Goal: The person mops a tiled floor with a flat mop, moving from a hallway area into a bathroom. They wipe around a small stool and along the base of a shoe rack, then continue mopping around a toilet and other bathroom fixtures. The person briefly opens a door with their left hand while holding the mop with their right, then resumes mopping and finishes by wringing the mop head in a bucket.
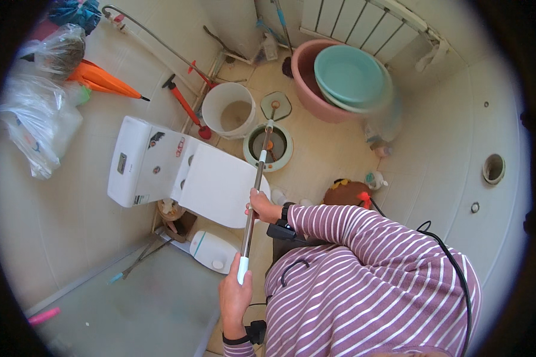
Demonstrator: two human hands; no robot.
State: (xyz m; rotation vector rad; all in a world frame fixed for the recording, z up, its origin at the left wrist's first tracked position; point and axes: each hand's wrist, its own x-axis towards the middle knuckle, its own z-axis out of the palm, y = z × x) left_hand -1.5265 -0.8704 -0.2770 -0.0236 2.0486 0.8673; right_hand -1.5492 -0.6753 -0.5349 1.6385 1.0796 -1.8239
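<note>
A long metal mop pole [258, 175] with pale collars runs up the view from my hands. My left hand [235, 292] grips its white handle end [243, 270] at the lower middle. Farther up the pole, my right hand [262, 206] is closed around the metal shaft, beside the toilet lid's front edge. At the far end, a flat pale mop head [277, 106] with an orange joint rests on the tiled floor. Under the pole stands a round mop bucket [286, 157] with a dark interior and an orange piece inside.
The white toilet [221, 185] is left of the pole. A white bucket [210, 107] holding murky liquid and a red-barrelled pump [184, 105] stand beyond. Pink [307, 100] and turquoise basins [349, 73] are stacked at upper right. A white lidded bin [212, 251] sits near my left hand.
</note>
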